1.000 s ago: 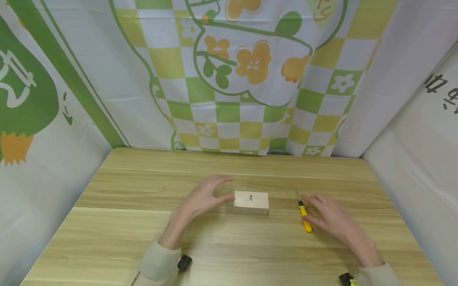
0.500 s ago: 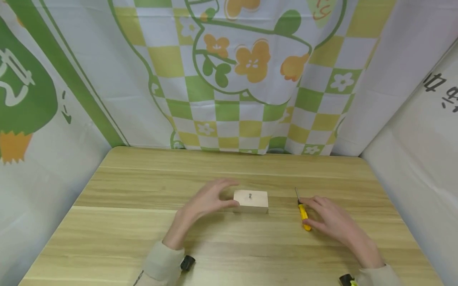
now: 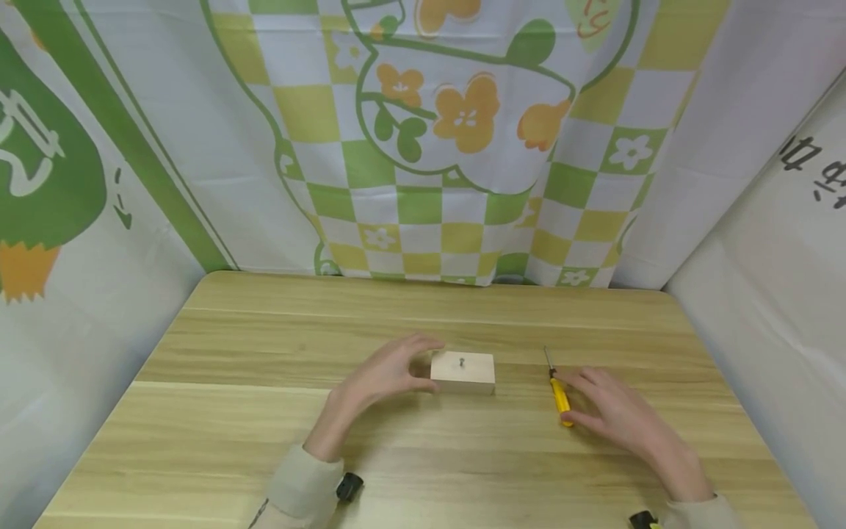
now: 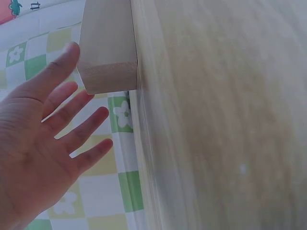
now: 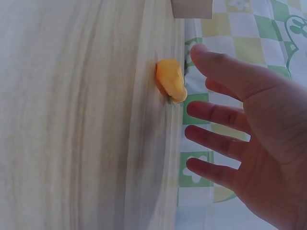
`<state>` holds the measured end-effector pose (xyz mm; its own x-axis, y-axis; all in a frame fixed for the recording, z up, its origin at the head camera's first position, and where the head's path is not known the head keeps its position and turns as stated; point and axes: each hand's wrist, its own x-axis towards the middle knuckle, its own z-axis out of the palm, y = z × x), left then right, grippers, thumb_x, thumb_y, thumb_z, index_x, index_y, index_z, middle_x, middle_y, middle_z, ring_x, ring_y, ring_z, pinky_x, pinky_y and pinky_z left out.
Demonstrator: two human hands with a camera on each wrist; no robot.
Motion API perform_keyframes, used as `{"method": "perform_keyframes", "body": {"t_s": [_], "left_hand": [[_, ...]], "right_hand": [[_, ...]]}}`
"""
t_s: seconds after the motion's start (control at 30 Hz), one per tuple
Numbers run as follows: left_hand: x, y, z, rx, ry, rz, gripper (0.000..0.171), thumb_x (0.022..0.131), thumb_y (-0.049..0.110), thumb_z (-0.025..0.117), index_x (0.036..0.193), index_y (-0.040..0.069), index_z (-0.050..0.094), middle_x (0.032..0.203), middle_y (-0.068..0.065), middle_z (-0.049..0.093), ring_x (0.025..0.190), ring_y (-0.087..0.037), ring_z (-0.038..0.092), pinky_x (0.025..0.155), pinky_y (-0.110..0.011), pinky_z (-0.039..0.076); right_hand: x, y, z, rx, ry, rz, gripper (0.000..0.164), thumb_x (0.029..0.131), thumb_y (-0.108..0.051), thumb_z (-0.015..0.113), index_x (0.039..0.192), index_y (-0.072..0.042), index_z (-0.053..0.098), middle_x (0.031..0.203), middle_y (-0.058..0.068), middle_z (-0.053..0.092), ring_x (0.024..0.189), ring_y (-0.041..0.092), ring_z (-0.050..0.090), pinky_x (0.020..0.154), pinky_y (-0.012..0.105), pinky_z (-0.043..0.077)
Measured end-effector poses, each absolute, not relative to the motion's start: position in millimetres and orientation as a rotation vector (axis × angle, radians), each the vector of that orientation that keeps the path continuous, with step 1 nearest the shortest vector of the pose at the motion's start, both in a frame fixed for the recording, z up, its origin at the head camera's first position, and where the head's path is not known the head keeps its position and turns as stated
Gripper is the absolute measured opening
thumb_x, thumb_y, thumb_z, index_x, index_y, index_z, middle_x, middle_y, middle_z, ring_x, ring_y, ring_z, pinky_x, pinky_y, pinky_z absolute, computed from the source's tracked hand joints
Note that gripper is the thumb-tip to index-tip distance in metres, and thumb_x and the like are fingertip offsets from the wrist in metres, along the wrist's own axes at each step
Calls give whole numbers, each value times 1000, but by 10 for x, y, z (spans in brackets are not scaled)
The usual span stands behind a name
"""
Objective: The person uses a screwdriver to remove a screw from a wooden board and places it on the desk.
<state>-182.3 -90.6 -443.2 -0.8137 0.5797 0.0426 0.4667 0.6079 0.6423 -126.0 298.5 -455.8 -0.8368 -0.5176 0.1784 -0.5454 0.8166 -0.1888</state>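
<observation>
A pale wooden block point(image 3: 477, 373) lies on the table, with a small screw point(image 3: 462, 361) standing up from its top. My left hand point(image 3: 380, 373) is at the block's left end, thumb and fingers spread and curved around that end without gripping. In the left wrist view the fingers of that hand point(image 4: 53, 124) are apart, close to the block point(image 4: 108, 38). To the right lies a screwdriver point(image 3: 561, 400) with a yellow handle, its metal tip pointing away. My right hand point(image 3: 615, 408) hovers just beside it, and the right wrist view shows its fingers spread near the yellow handle point(image 5: 169, 79).
The wood-grain table point(image 3: 264, 330) ends at the back against a green-and-white checked curtain point(image 3: 423, 206). White printed cloth hangs at the left point(image 3: 132, 294) and right. Between block and screwdriver is a short stretch of tabletop.
My left hand has moved slightly right toward the block's end. My right hand has shifted slightly down and right beside the screwdriver. Block and screwdriver stay in place.
</observation>
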Motion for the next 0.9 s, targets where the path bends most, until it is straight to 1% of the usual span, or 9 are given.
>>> {"method": "perform_keyframes", "body": {"t_s": [0.23,0.53,0.67,0.77,0.9], "left_hand": [[-1829,-897,-4464,865,2672,973,69,79,27,83,140,13,55,146,-8,53,137,-31,49,115,-49,38],[-1841,-877,-4466,783,2678,920,64,83,32,80,139,15,57,143,-6,57,132,-29,53,112,-49,42],[-1841,-874,-4466,764,2667,948,63,83,32,80,139,15,57,143,-5,57,132,-29,54,112,-48,42],[-1839,-882,-4483,758,2666,967,63,83,33,80,139,15,58,141,-4,58,130,-28,55,112,-46,42],[-1839,-882,-4501,735,2663,986,62,83,34,80,139,17,58,141,-3,59,130,-27,55,112,-46,43]], "right_hand": [[-1228,3017,-4582,878,-2853,329,60,81,-37,81,133,-15,62,114,-3,64,103,17,62,86,42,57],[-1209,3023,-4561,863,-2896,377,59,80,-35,82,132,-16,63,118,-3,65,108,21,63,90,46,55],[-1214,3031,-4559,889,-2891,369,59,78,-33,83,131,-15,63,116,-4,65,105,16,62,89,42,56],[-1214,3030,-4556,916,-2910,363,57,79,-33,83,130,-17,65,114,-7,63,101,11,60,85,38,56],[-1217,3023,-4569,965,-2929,357,47,81,-32,81,124,-19,69,111,-8,61,97,8,57,82,36,54]]}}
